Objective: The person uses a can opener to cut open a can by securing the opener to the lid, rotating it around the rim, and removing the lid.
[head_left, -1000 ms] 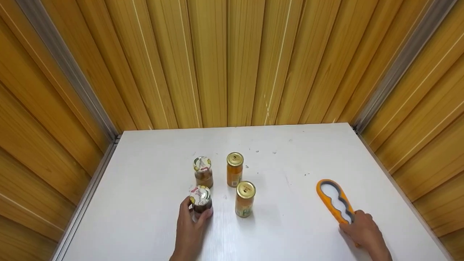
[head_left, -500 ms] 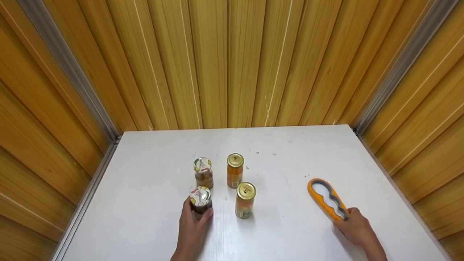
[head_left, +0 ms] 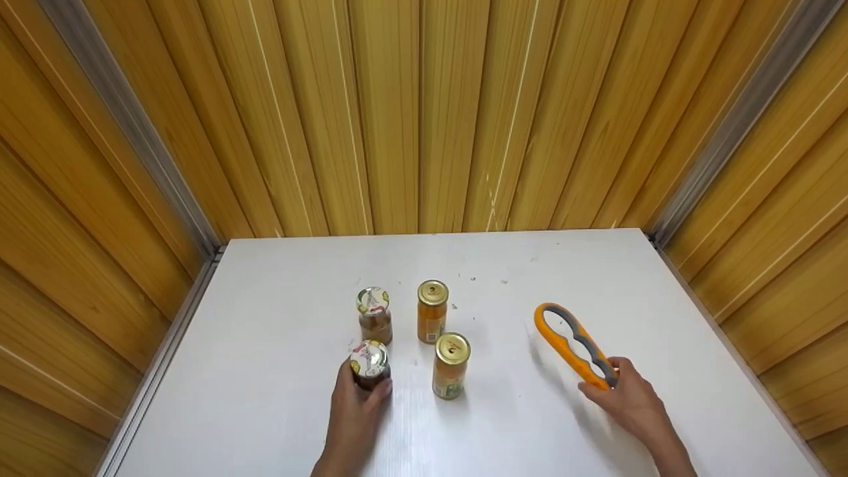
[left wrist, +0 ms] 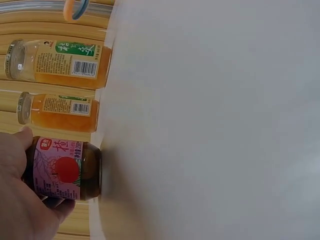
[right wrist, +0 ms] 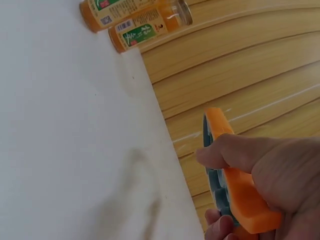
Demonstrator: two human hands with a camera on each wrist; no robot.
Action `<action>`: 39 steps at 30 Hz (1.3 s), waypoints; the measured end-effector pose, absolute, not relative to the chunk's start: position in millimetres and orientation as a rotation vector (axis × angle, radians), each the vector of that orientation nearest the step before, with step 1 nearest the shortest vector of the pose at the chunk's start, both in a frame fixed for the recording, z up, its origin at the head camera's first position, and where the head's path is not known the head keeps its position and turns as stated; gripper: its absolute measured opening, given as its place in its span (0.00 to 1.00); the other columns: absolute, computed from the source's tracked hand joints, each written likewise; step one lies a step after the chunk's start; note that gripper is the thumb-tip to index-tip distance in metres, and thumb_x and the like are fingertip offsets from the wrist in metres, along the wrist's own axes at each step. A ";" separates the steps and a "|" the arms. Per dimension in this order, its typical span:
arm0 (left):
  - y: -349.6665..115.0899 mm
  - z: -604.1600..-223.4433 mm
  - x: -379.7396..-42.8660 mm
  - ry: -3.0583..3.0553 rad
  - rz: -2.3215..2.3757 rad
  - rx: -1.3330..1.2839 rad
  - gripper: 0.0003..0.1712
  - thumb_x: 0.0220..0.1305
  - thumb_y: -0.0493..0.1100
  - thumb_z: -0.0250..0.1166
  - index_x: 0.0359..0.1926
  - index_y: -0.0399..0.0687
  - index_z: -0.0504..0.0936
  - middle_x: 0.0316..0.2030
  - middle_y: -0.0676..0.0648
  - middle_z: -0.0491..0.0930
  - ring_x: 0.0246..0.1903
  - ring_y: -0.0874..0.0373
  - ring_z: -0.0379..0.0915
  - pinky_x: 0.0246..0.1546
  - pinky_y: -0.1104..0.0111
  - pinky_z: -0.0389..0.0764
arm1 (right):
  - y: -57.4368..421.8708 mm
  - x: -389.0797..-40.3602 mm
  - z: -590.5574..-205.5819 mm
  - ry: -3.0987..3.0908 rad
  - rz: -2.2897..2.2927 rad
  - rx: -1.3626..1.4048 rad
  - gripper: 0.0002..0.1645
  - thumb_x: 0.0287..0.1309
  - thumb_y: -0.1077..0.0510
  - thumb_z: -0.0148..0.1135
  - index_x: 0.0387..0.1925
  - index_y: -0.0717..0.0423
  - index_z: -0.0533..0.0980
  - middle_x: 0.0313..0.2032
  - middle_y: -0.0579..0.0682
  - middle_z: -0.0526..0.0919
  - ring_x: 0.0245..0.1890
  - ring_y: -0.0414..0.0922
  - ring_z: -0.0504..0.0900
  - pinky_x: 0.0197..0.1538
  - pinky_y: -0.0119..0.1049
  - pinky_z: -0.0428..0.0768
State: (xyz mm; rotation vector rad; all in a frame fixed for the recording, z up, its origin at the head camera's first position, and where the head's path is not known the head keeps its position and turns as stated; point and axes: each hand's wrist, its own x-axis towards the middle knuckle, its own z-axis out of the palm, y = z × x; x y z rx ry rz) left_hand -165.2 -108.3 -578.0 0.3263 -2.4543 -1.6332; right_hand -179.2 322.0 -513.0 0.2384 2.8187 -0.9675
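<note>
My left hand [head_left: 354, 411] grips a dark glass jar [left wrist: 62, 169] with a pink label and a patterned white lid; it stands on the white table. In my right hand [head_left: 633, 401] is an orange and grey jar opener [head_left: 571, 344] with a scalloped opening, held tilted above the tabletop, its shadow falling below. Behind the gripped jar stands another jar [head_left: 375, 318] with a similar lid. To its right are two gold-lidded jars of orange contents, a nearer one [head_left: 450, 368] and a farther one [head_left: 432, 313].
The white table [head_left: 278, 291] is bounded by wood-patterned panels [head_left: 450, 119] at the back and both sides. Metal rails [head_left: 152, 331] run along the left edge. Small dark marks dot the tabletop near the jars.
My right hand has lifted the jar opener off the table and carried it leftward, tilting it up. The left hand has stayed around the dark jar.
</note>
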 end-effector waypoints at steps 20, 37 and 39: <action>-113.7 -571.5 -153.9 -2.598 -1.843 0.050 0.45 0.48 0.50 0.73 0.64 0.46 0.61 0.61 0.41 0.66 0.63 0.43 0.57 0.62 0.45 0.53 | 235.6 -166.7 -455.1 2.967 -0.981 -0.205 0.43 0.38 0.38 0.73 0.55 0.51 0.69 0.33 0.45 0.75 0.30 0.42 0.70 0.31 0.35 0.71; -102.4 -558.8 -145.6 -2.767 -2.243 -0.177 0.40 0.44 0.49 0.75 0.60 0.63 0.68 0.56 0.56 0.72 0.59 0.51 0.63 0.61 0.42 0.53 | 175.4 -137.0 -440.1 2.889 -0.915 -0.677 0.38 0.39 0.39 0.72 0.53 0.44 0.69 0.34 0.34 0.74 0.28 0.34 0.72 0.29 0.28 0.75; -98.5 -558.0 -144.3 -2.797 -2.289 -0.095 0.38 0.43 0.49 0.75 0.58 0.64 0.70 0.54 0.56 0.74 0.57 0.51 0.65 0.59 0.38 0.50 | 169.9 -136.1 -442.2 2.838 -0.919 -0.747 0.38 0.40 0.37 0.71 0.53 0.43 0.69 0.36 0.34 0.74 0.30 0.33 0.74 0.31 0.29 0.75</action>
